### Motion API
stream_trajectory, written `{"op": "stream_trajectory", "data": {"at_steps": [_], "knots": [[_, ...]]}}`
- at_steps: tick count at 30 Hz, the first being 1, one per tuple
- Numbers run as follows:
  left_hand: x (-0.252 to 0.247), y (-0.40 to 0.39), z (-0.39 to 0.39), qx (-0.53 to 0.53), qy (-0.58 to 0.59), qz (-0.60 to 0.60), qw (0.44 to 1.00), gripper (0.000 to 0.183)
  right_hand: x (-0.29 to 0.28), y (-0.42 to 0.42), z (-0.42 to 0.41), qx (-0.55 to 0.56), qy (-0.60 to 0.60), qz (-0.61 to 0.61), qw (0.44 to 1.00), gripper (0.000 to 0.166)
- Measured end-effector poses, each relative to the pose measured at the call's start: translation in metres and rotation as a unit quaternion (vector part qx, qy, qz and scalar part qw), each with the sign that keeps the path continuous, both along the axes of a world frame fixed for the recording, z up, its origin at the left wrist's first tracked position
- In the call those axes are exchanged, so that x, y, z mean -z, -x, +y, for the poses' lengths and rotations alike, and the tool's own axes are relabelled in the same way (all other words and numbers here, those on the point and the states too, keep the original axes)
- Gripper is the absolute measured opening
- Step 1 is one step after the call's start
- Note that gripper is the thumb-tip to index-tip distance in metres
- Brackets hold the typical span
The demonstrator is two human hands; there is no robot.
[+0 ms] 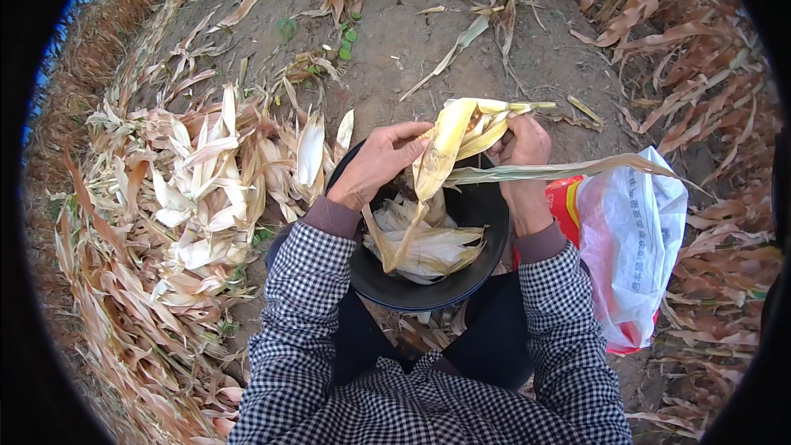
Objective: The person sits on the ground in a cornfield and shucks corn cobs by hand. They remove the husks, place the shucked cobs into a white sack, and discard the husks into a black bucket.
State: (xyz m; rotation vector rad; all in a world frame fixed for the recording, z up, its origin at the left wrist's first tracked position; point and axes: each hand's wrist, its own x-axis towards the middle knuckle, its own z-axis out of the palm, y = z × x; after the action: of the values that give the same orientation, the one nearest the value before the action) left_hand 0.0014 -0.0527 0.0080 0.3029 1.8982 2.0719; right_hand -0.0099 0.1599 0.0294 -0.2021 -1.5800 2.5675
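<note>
An ear of corn [474, 120] with its husk partly peeled back is held up over a black basin [401, 298]. My left hand [390, 157] grips the ear's tip end, where yellow kernels show. At its stalk end, my right hand [525, 145] is closed on the husk and the base of the ear; some fingertips are hidden. A yellowish husk leaf [437, 161] hangs down from the ear, and a long dry leaf [550, 171] stretches to the right past my right wrist. Inside the basin lie pale corn husks [435, 251], partly covered by the hanging leaf.
A heap of dry husks [204, 179] spreads over the ground at the left. A white and red plastic sack [636, 247] bearing writing lies right of the basin. Standing dry corn plants [692, 31] line the right side. The basin rests between my knees.
</note>
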Motion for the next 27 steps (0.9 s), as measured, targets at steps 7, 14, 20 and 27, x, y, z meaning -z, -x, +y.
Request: {"op": "stream_trajectory", "data": {"at_steps": [7, 14, 20, 27], "knots": [[-0.003, -0.002, 0.019, -0.022, 0.137, 0.116, 0.984, 0.037, 0.013, 0.003, -0.010, -0.036, -0.104, -0.044, 0.993, 0.029], [-0.012, -0.021, 0.022, -0.070, 0.186, 0.161, 0.967, 0.043, 0.029, 0.008, -0.025, -0.089, -0.053, -0.053, 0.993, 0.038], [-0.010, -0.016, 0.019, -0.067, 0.158, 0.281, 0.944, 0.044, 0.029, 0.020, -0.021, -0.085, 0.067, -0.069, 0.992, 0.033], [-0.007, -0.019, 0.016, -0.085, 0.256, 0.395, 0.878, 0.039, 0.006, 0.015, -0.023, -0.110, 0.121, -0.041, 0.986, 0.027]]}}
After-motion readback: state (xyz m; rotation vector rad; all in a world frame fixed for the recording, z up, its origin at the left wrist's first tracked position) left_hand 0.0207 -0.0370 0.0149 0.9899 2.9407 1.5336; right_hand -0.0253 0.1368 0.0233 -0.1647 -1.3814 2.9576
